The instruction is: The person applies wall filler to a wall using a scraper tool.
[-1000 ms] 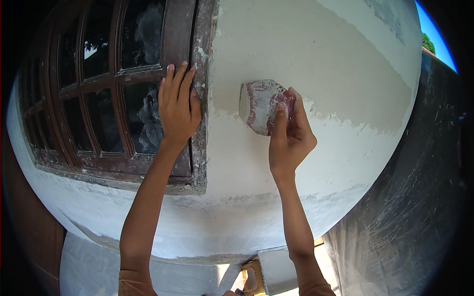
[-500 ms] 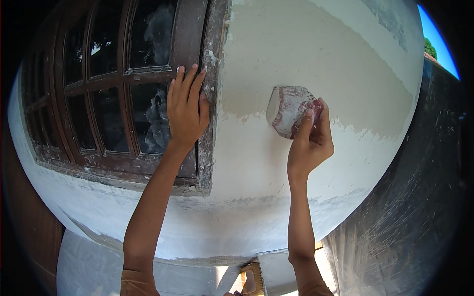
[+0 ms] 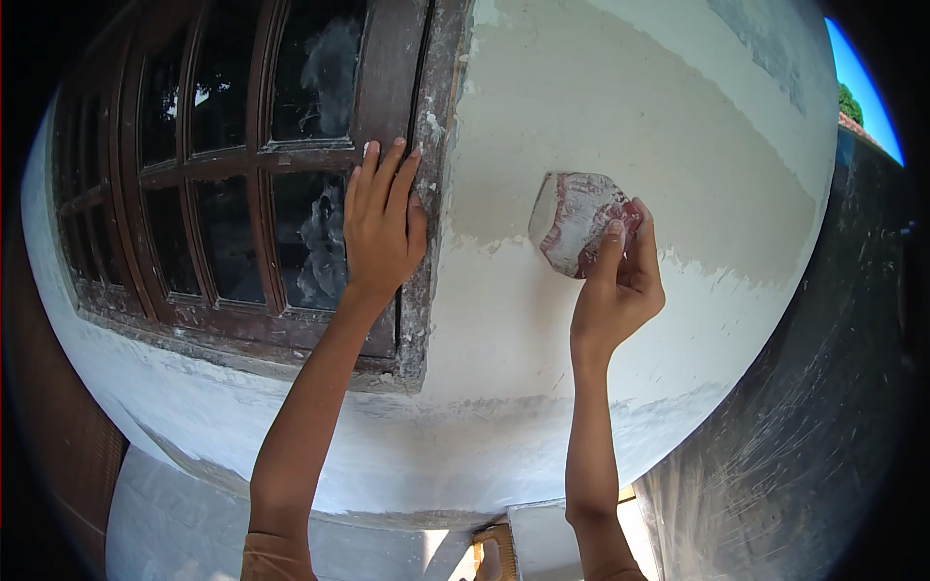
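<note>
My right hand (image 3: 620,290) pinches a flat putty scraper (image 3: 579,218), reddish and smeared with dried whitish filler, thumb on the near face and fingers behind. The scraper's left edge lies close to or against the pale wall (image 3: 504,329), at the lower border of a damp-looking beige filler patch (image 3: 581,107). To the left, my left hand (image 3: 385,228) rests open and flat, fingers pointing up, on the brown wooden window sash (image 3: 383,107) beside its frame.
The paint-spattered window frame (image 3: 441,145) borders the wall patch. Dark glass panes (image 3: 228,232) fill the window. Below, a grey floor (image 3: 194,523) and a yellowish object (image 3: 494,552) show. A dark, streaked surface (image 3: 765,455) stands at the right.
The whole view has shifted a little, so wall, window and hands appear slightly farther right and lower. Both hands keep nearly the same places; the scraper is still held.
</note>
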Motion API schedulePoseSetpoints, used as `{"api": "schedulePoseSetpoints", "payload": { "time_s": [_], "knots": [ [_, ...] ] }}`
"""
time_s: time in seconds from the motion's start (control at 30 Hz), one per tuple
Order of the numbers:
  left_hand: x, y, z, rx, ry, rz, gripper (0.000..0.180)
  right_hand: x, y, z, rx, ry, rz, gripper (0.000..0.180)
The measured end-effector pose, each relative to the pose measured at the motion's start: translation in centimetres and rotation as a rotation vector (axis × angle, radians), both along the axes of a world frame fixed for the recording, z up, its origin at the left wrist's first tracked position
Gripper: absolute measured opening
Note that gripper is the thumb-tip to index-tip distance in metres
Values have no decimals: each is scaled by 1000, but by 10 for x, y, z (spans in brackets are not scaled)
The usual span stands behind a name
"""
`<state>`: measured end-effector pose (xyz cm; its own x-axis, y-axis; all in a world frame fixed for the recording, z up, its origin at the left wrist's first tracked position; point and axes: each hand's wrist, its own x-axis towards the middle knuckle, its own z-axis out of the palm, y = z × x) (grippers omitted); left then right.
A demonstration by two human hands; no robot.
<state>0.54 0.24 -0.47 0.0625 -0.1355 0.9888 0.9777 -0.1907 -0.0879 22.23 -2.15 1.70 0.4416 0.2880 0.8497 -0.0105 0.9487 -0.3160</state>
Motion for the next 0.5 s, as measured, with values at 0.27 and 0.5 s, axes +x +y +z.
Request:
{"api": "schedulePoseSetpoints", "payload": {
  "time_s": [0.27, 0.5],
  "knots": [
    [-1, -2, 3, 9, 12, -6, 45, -32, 1, -10, 30, -218, 22, 33],
    [-3, 0, -1, -4, 2, -12, 44, 12, -1, 4, -37, 111, 13, 32]
  ]
}}
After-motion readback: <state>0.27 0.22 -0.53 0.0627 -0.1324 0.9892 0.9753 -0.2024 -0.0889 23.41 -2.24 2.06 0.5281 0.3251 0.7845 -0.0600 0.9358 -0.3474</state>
